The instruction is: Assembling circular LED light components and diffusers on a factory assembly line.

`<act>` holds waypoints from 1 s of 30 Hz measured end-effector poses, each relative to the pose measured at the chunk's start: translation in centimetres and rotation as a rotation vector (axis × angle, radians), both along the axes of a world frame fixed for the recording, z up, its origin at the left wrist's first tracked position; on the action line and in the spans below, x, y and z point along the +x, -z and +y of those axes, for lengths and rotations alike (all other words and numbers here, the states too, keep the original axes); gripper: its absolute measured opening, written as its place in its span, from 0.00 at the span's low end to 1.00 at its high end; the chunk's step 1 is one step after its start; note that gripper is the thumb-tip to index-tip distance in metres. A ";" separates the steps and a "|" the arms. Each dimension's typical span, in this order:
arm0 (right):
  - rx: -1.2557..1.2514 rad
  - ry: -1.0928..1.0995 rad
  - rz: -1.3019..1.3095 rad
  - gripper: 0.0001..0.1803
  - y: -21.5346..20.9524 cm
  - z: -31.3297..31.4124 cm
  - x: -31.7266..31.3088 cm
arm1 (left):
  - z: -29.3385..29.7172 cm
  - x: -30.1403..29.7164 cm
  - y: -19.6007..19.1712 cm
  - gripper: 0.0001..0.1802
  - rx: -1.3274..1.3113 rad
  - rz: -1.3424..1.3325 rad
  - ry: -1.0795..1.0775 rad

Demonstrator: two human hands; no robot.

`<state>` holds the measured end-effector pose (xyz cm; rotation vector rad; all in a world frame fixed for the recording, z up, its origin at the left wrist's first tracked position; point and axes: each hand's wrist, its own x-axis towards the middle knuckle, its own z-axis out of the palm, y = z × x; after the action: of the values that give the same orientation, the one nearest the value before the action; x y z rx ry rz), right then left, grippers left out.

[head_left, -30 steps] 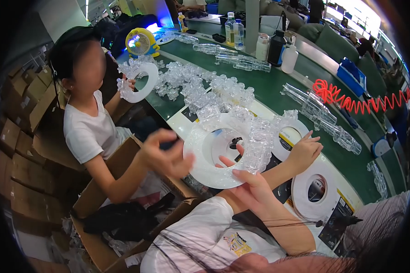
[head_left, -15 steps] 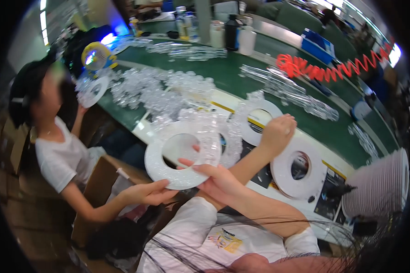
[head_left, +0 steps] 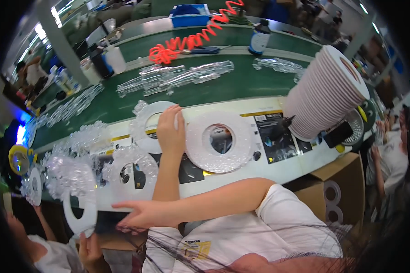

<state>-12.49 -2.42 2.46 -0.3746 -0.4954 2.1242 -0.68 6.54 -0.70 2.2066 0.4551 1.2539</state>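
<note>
My left hand [head_left: 170, 129] reaches forward and lies flat on the right rim of a clear plastic ring [head_left: 143, 123] on the white bench strip. My right arm crosses in front of my white shirt. My right hand [head_left: 139, 214] is held out flat to the left, fingers apart and holding nothing. Just left of it hangs a white foam ring [head_left: 79, 218], held from below by a co-worker's hand [head_left: 92, 248]. A second clear ring [head_left: 131, 170] and a large white ring [head_left: 219, 142] lie between my hands and to the right.
A tall leaning stack of white rings [head_left: 325, 93] stands at the right, above an open cardboard box [head_left: 335, 193]. Clear plastic trays [head_left: 177, 75] and a red coiled hose [head_left: 187, 41] lie on the green conveyor. Another person [head_left: 392, 154] sits far right.
The view has swung right, so the co-worker has slid to the lower left corner. My right hand has opened out flat beside the white ring. My left hand stays on the clear ring.
</note>
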 end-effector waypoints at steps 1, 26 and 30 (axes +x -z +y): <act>-0.010 0.039 -0.001 0.32 0.0 -1.2 1.6 | -0.1 0.2 0.2 0.11 0.009 0.017 0.001; -0.491 1.408 -2.099 0.39 6.5 -23.4 26.7 | -1.1 -0.8 -1.3 0.08 0.024 0.030 0.005; -0.549 1.472 -2.056 0.38 7.5 -22.3 27.2 | -1.3 -1.6 -2.5 0.08 -0.012 -0.052 -0.006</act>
<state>14.74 -24.77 -5.08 -2.2639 -0.3503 -0.2143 -2.28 5.22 1.80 2.1591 0.4477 1.3052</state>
